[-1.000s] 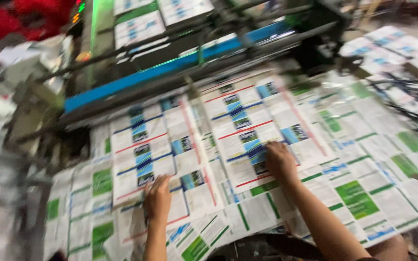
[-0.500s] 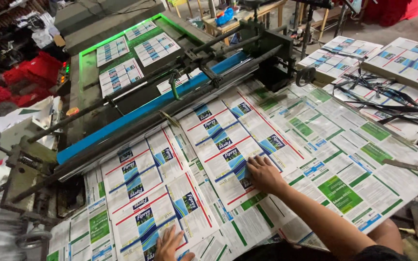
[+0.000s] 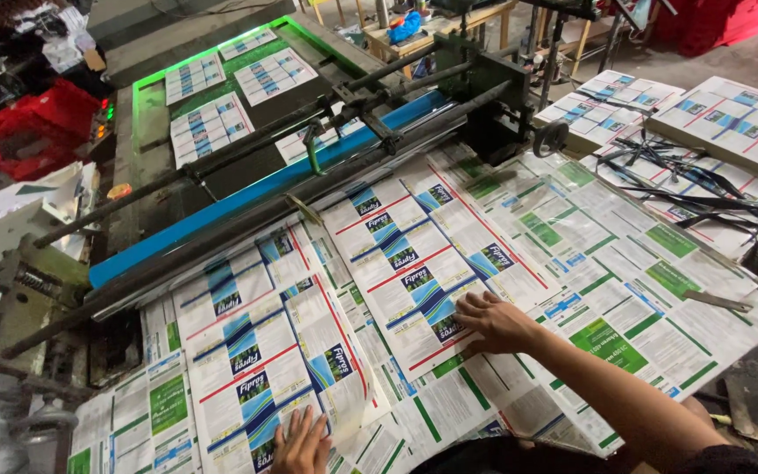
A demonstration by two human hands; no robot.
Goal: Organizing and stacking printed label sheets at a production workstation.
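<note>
My right hand lies flat, fingers spread, on a printed sheet with red, blue and white panels, at the feed table of a printing machine. My left hand rests palm down near the bottom edge on another printed sheet of the same kind, whose right edge curls up. Neither hand grips anything. Both sheets lie over a spread of white and green printed sheets.
A blue bar and dark metal rollers cross the machine behind the sheets. A green-lit bed carries more printed sheets. Stacks of printed sheets sit at the right, with black straps on them. Red crates stand at the left.
The view has tilted up and back, showing more of the machine. Both hands have slid nearer to me along the sheets, and the left hand now sits at the bottom edge.
</note>
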